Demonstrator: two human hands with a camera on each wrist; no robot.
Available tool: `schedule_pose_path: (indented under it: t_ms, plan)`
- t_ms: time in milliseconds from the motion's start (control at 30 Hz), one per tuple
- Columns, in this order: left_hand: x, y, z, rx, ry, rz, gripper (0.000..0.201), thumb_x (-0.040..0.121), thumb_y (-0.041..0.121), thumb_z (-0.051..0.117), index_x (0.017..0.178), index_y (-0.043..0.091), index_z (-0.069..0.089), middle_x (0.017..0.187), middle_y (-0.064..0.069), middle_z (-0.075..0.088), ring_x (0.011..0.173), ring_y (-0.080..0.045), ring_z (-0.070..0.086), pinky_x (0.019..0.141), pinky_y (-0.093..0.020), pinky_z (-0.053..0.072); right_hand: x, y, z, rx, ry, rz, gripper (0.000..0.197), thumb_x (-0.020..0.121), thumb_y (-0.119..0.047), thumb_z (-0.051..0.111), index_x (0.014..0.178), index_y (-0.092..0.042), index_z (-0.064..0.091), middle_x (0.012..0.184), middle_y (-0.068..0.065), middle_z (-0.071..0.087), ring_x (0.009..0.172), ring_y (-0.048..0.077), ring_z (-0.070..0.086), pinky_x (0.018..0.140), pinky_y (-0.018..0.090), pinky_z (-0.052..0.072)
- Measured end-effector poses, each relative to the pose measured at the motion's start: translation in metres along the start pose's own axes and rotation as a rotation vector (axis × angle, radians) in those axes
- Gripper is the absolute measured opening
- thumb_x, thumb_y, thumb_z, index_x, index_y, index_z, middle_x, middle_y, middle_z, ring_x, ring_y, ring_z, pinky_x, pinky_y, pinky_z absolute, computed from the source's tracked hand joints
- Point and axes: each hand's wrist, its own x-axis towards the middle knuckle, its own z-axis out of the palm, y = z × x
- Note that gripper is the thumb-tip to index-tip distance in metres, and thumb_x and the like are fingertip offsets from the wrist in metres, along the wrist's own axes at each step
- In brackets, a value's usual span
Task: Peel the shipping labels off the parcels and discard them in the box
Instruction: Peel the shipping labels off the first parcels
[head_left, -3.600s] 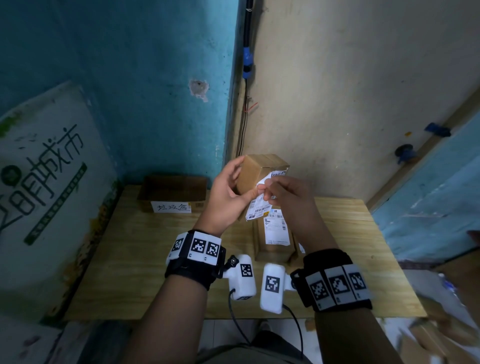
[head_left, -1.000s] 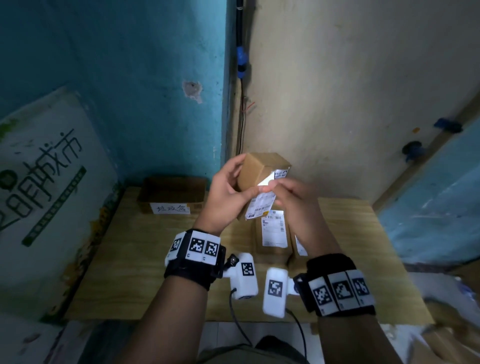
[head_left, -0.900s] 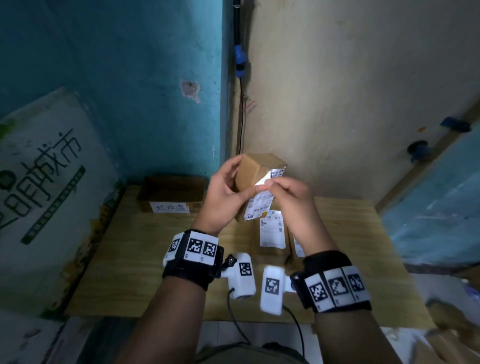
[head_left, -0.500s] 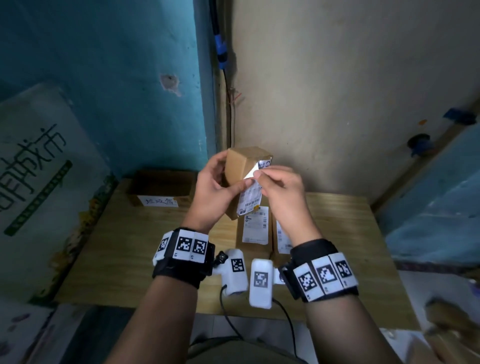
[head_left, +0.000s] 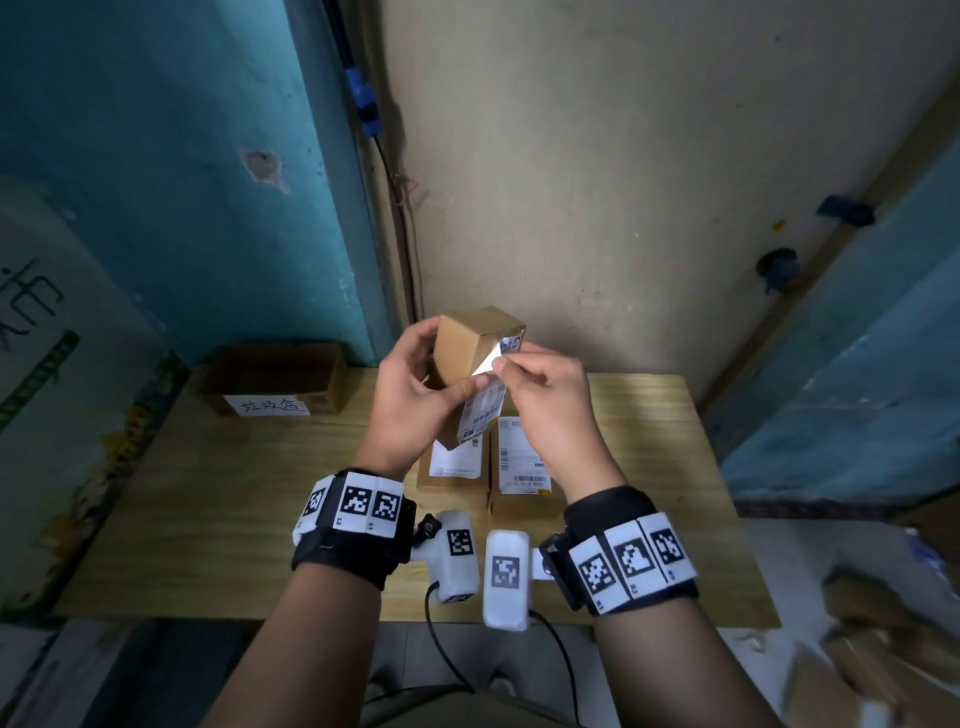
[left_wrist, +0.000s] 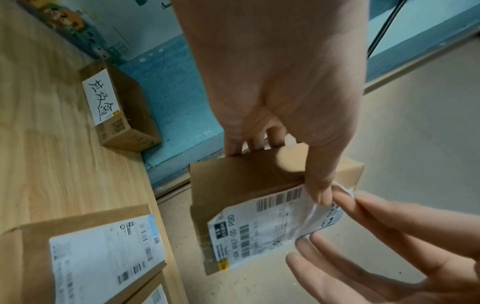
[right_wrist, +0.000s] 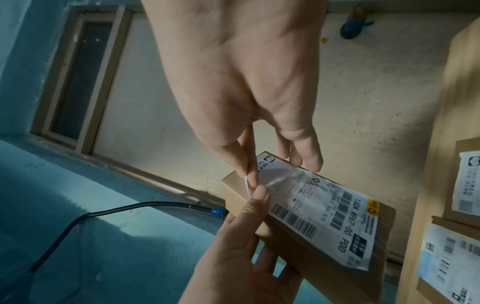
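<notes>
My left hand (head_left: 415, 389) grips a small brown parcel (head_left: 467, 345) lifted above the table, thumb pressed on the front, fingers behind. A white shipping label (head_left: 485, 410) with barcodes is stuck on the parcel's face (left_wrist: 259, 232) (right_wrist: 322, 216). My right hand (head_left: 535, 384) pinches the label's lifted top corner (right_wrist: 248, 185) between thumb and forefinger; the corner is folded back, the rest still stuck down. The open brown discard box (head_left: 275, 376) with a handwritten white tag stands at the table's back left (left_wrist: 116, 115).
Two more labelled parcels (head_left: 454, 467) (head_left: 524, 467) lie flat on the wooden table (head_left: 208, 493) under my hands. A white printed board (head_left: 47, 389) leans at the left. Blue and beige walls close the corner behind. Cardboard pieces (head_left: 878, 654) lie on the floor at right.
The right fingers picked at the label's top corner and have lifted it a little further. The left hand's hold on the parcel is unchanged. The head view shifted slightly.
</notes>
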Motion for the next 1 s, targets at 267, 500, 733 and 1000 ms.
schedule_pose_path:
  t_ms: [267,500,733,1000]
  plan:
    - [-0.011,0.002,0.028,-0.019,0.01,0.004,0.07,0.069,0.002,0.086,0.131,0.004,0.053,0.125,-0.004,0.067,0.117,-0.014,0.063,0.097,-0.023,0.05,0.002,0.007,-0.031,0.008,-0.072,0.031,0.018,0.096,-0.008,0.063,0.085,-0.005,0.078,0.097,0.005,0.071,0.085,0.013,0.066,0.075,0.024,0.051]
    - [-0.018,-0.003,0.033,0.034,0.015,0.003,0.072,0.07,0.002,0.085,0.134,0.003,0.051,0.127,-0.005,0.066,0.119,-0.015,0.062,0.102,-0.031,0.049,0.0,0.015,-0.04,-0.033,-0.136,0.045,0.024,0.095,-0.015,0.066,0.076,-0.025,0.077,0.099,0.007,0.069,0.098,0.028,0.069,0.092,0.049,0.058]
    - [-0.008,0.002,0.041,0.055,-0.003,0.035,0.068,0.072,0.003,0.085,0.131,0.01,0.053,0.124,-0.001,0.067,0.117,-0.013,0.063,0.101,-0.031,0.049,0.004,0.002,-0.048,-0.005,-0.125,0.035,0.023,0.097,-0.013,0.064,0.08,-0.025,0.074,0.104,0.01,0.07,0.102,0.027,0.07,0.096,0.052,0.056]
    - [0.002,-0.002,0.044,0.033,-0.039,0.046,0.069,0.072,0.001,0.084,0.132,0.009,0.053,0.125,-0.002,0.067,0.119,-0.013,0.062,0.101,-0.027,0.049,0.006,0.005,-0.051,-0.008,-0.1,0.013,0.038,0.097,-0.01,0.064,0.067,-0.031,0.074,0.094,-0.006,0.067,0.093,0.018,0.068,0.091,0.047,0.057]
